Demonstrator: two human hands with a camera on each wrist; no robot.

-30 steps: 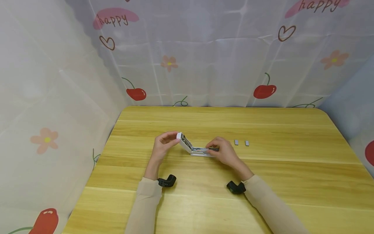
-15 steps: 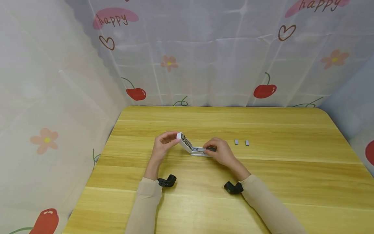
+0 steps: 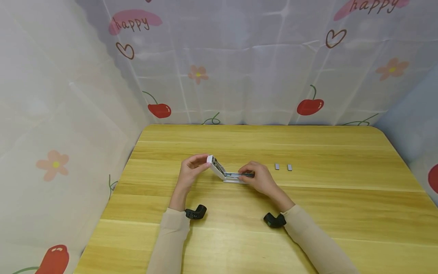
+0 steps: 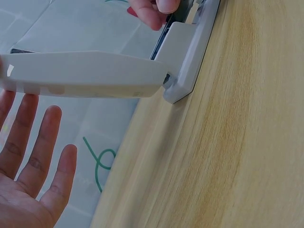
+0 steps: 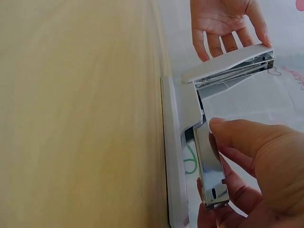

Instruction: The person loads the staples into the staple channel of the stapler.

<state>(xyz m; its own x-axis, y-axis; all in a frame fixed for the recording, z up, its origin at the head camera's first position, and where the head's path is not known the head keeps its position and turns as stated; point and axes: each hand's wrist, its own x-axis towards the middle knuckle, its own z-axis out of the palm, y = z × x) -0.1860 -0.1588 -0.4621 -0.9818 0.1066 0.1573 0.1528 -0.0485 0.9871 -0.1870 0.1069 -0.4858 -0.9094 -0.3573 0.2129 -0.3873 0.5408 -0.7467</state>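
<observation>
A white stapler (image 3: pixel 236 180) stands on the table with its top cover (image 4: pixel 90 73) swung up and its metal magazine (image 5: pixel 209 159) exposed. My left hand (image 3: pixel 191 170) pinches the raised end of the cover between thumb and fingertips; its other fingers are spread loosely in the left wrist view. At the magazine, my right hand (image 3: pixel 259 178) has its thumb (image 5: pixel 237 133) on the near side and its curled fingers on the other, gripping it. Whether a staple strip lies inside the magazine is hidden by this hand.
Two small grey staple strips, a left strip (image 3: pixel 277 166) and a right strip (image 3: pixel 289 167), lie on the wooden table (image 3: pixel 325 148) beyond my right hand. A patterned curtain (image 3: pixel 239 87) hangs behind the table's far edge. Black cameras sit on both wrists.
My right hand has slid slightly left along the magazine, then back right by a hair. The left hand and the raised cover have stayed put.
</observation>
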